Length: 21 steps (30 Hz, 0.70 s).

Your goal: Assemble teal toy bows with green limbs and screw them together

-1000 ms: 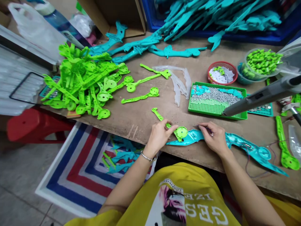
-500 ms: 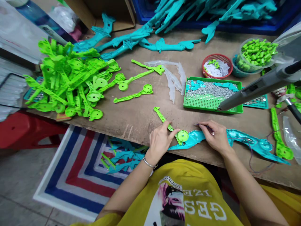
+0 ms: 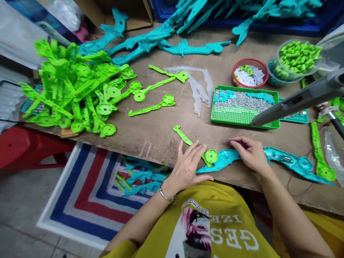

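Observation:
My left hand (image 3: 186, 165) lies with its fingers stretched out and thumb apart, over the middle of a lime-green plastic arm (image 3: 211, 156) with a round disc end. That disc rests on the left end of a turquoise plastic shell half (image 3: 228, 154), hollow side up along the table edge. Above the shell, my right hand (image 3: 249, 152) is closed in a pinch around a thin pointed tool (image 3: 227, 142), mostly hidden by the fingers. Further right, the shell holds a small metal piece, and thin wires run near its right end.
A green tray (image 3: 242, 116) of small metal parts lies beneath a grey electric screwdriver (image 3: 292, 100). Behind are a red basket (image 3: 236, 80) and a tub of green pieces (image 3: 299, 57). A heap of green arms (image 3: 72, 86) lies left; turquoise shells (image 3: 193, 48) lie at the back.
My left hand has let its thumb off the green disc, dropped nearer the table edge and spread its fingers flat. My right hand keeps its pinch, slightly shifted right.

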{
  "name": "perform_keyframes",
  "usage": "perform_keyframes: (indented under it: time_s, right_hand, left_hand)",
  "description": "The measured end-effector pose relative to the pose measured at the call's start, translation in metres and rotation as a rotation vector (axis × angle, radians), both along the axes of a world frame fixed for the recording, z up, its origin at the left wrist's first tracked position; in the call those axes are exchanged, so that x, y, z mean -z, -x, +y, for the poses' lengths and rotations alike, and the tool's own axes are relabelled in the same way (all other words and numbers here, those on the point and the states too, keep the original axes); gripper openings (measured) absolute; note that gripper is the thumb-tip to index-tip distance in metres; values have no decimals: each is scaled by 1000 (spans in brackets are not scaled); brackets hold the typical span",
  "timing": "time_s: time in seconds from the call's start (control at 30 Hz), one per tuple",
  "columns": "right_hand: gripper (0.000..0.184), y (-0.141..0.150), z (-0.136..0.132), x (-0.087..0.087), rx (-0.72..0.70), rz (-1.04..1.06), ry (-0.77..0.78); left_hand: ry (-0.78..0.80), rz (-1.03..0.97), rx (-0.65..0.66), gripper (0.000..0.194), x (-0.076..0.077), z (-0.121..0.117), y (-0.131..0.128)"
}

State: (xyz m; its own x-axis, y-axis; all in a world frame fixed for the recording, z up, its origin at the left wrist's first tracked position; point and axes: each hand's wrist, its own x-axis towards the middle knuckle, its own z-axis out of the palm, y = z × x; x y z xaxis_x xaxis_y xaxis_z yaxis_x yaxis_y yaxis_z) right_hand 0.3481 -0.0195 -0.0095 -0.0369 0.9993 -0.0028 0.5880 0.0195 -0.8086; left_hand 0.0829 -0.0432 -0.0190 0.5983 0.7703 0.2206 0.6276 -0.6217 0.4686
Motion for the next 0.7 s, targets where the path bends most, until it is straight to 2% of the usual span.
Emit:
perform_keyframes:
  time_s: [0.13, 0.2, 0.3, 0.4, 0.53, 0.7]
  right_hand:
    - [21, 13, 13, -28, -188, 54, 120]
    - [20, 28, 20, -38, -307, 85, 142]
    - [19, 50, 25, -39, -405, 140, 183]
    - [19, 65, 27, -28, -373, 209, 243]
    - [37, 73, 30, -15, -208, 418, 433]
    - [53, 74, 32, -16, -95, 656, 716]
  left_hand:
    - [0, -105, -181, 53, -10, 2, -4]
    - [6, -117, -256, 42, -14, 6, -5]
    - [9, -102, -309, 27, -15, 8, -5]
    - [5, -80, -360, 17, -13, 6, -3]
    - [-4, -97, -457, 18, -7, 1, -4]
    - [4, -206, -544, 19, 0, -3, -11]
